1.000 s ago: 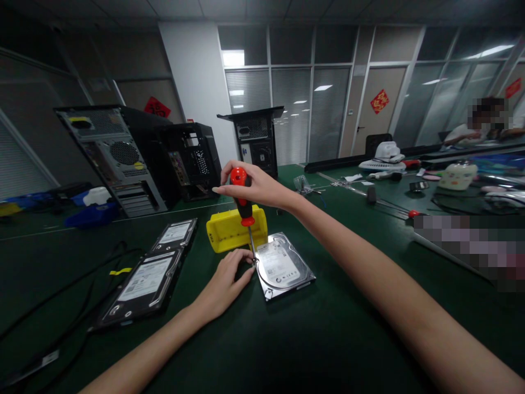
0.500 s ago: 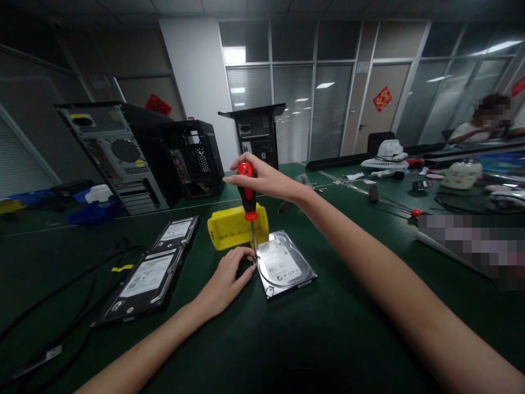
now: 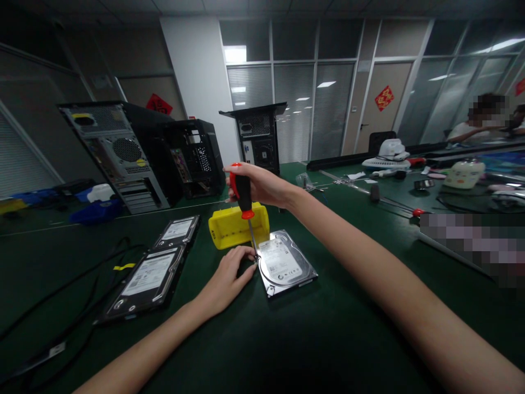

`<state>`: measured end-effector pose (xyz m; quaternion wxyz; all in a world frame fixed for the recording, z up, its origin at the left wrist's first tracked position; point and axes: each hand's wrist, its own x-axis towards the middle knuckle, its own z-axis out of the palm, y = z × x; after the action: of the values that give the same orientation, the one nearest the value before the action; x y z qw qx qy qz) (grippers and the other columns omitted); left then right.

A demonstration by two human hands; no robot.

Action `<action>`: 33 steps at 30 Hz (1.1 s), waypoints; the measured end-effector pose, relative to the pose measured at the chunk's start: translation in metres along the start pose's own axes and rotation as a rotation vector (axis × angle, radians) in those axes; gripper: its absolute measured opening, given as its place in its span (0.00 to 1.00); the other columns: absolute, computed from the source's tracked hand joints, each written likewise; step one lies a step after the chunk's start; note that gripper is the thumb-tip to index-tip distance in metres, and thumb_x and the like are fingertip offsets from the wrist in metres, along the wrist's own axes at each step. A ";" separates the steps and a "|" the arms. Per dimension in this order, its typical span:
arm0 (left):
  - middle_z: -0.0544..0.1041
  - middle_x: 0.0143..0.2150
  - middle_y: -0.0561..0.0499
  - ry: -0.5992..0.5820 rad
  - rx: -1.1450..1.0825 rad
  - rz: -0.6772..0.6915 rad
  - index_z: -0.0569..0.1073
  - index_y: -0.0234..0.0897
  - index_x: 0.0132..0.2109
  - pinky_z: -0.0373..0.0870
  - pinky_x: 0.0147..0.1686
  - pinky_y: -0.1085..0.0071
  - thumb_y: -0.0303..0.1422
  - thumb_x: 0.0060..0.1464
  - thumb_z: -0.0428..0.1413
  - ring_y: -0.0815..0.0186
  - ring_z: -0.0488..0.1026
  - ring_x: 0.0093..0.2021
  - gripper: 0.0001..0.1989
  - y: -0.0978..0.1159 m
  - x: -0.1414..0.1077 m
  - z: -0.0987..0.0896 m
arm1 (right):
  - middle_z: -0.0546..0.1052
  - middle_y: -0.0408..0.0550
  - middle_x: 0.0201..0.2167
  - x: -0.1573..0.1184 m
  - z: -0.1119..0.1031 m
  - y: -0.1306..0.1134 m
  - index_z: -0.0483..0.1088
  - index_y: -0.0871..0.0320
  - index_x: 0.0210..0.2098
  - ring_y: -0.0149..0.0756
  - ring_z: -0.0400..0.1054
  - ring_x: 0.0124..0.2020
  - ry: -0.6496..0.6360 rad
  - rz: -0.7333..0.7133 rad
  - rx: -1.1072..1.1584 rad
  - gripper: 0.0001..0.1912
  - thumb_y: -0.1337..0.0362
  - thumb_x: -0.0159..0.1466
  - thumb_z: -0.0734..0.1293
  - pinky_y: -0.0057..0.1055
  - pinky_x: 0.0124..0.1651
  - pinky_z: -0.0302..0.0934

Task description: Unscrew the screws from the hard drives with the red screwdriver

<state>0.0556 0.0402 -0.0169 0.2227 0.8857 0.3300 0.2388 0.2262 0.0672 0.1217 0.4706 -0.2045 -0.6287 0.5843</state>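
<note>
A silver hard drive lies label up on the green table. My right hand is wrapped round the red and black handle of a screwdriver, which leans with its top to the left. The screwdriver's tip meets the drive's left edge. There, the thumb and forefinger of my left hand close in a pinch beside the tip; whatever is between them is too small to make out. Just behind the drive, a yellow plastic bin rests on its side with its opening towards me.
Two more hard drives lie to the left, near black cables. Computer cases stand at the back. Tools and a white fan-like device lie on the right, and a person sits beyond.
My right hand has turned round the screwdriver's handle, with its fingers now lower on it. The handle's top has tipped to the left. My left hand and the drive stay put.
</note>
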 end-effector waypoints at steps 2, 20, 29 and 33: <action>0.69 0.47 0.47 -0.003 -0.001 0.000 0.64 0.39 0.50 0.63 0.52 0.60 0.36 0.61 0.48 0.60 0.67 0.49 0.12 0.000 0.000 0.000 | 0.66 0.40 0.24 0.004 0.003 0.007 0.61 0.59 0.31 0.23 0.62 0.22 0.010 -0.061 0.012 0.11 0.59 0.59 0.65 0.25 0.29 0.63; 0.70 0.46 0.46 0.020 0.014 0.014 0.64 0.38 0.49 0.65 0.50 0.59 0.35 0.60 0.48 0.59 0.68 0.48 0.11 0.002 0.000 0.000 | 0.67 0.38 0.22 0.011 0.001 0.021 0.62 0.59 0.30 0.23 0.61 0.21 -0.059 -0.036 0.255 0.16 0.52 0.58 0.65 0.23 0.27 0.61; 0.70 0.46 0.46 0.025 0.013 0.023 0.65 0.38 0.48 0.65 0.50 0.59 0.35 0.60 0.48 0.59 0.68 0.47 0.11 0.000 0.000 0.000 | 0.68 0.41 0.25 0.012 0.005 0.027 0.64 0.61 0.30 0.23 0.62 0.22 -0.044 -0.087 0.255 0.15 0.53 0.61 0.61 0.21 0.24 0.57; 0.70 0.46 0.46 0.028 0.009 0.027 0.65 0.38 0.48 0.65 0.50 0.59 0.35 0.60 0.48 0.59 0.68 0.47 0.10 0.000 0.000 0.001 | 0.67 0.42 0.25 0.013 0.000 0.029 0.63 0.61 0.33 0.24 0.62 0.22 -0.112 -0.065 0.349 0.19 0.50 0.63 0.56 0.23 0.24 0.57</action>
<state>0.0561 0.0403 -0.0175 0.2107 0.8876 0.3224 0.2528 0.2114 0.0843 0.0994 0.4819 -0.0668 -0.5493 0.6794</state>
